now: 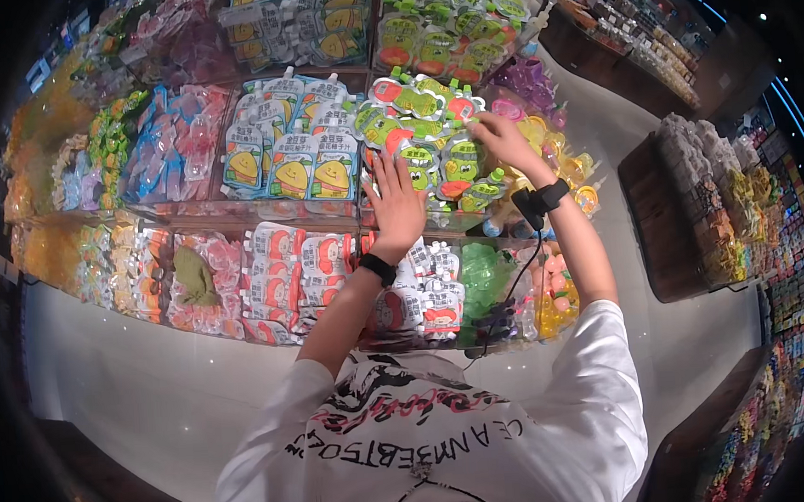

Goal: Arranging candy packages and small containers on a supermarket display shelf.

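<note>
Spouted green pouches (460, 159) with cartoon faces fill a display bin before me. My left hand (399, 206) lies palm down at the near left edge of this pile, its fingers extended over the pouches. At the pile's right side, my right hand (504, 142) has bent fingers against a green and red pouch (462, 106); whether they grip it is not plain. Blue and white pouches (291, 168) with a yellow fruit picture stand upright in the bin to the left. Red and white pouches (272, 273) lie in a lower bin nearer me.
A black cable (528, 260) hangs from my right wristband (542, 197) across the lower bins. Yellow-lidded cups (580, 167) sit right of the green pouches. A green cloth-like item (194, 277) rests on pink packs. Another wooden display stand (666, 228) stands across the aisle at right.
</note>
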The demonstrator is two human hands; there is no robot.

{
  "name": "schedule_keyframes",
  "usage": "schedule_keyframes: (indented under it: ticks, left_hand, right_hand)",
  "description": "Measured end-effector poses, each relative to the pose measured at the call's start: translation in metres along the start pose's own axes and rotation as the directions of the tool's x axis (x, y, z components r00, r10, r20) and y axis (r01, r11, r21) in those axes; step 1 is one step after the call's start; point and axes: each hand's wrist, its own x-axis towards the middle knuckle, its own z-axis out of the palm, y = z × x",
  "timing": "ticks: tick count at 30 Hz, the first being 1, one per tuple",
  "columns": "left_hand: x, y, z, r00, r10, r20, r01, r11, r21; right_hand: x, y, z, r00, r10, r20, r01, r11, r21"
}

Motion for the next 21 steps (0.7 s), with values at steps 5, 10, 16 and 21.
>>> schedule_keyframes:
  ticks: [5, 10, 16, 21]
  left_hand:
    - [0.005, 0.001, -0.013, 0.998, 0.042, -0.045, -0.042, 0.999, 0.002]
    - [0.017, -0.011, -0.005, 0.966, 0.254, -0.039, -0.256, 0.965, -0.059]
    - [0.023, -0.022, 0.001, 0.963, 0.270, -0.002, -0.269, 0.956, -0.117]
    - [0.003, -0.030, -0.014, 0.944, 0.326, 0.042, -0.312, 0.929, -0.199]
  right_hand:
    - [-0.008, 0.010, 0.000, 0.960, 0.099, 0.262, -0.107, 0.994, 0.017]
    - [0.000, 0.005, 0.000, 0.929, 0.170, 0.329, -0.163, 0.985, -0.049]
    - [0.033, 0.009, -0.024, 0.898, 0.260, 0.355, -0.199, 0.959, -0.200]
    - [0.074, 0.015, -0.010, 0.970, 0.101, 0.223, -0.006, 0.921, -0.390]
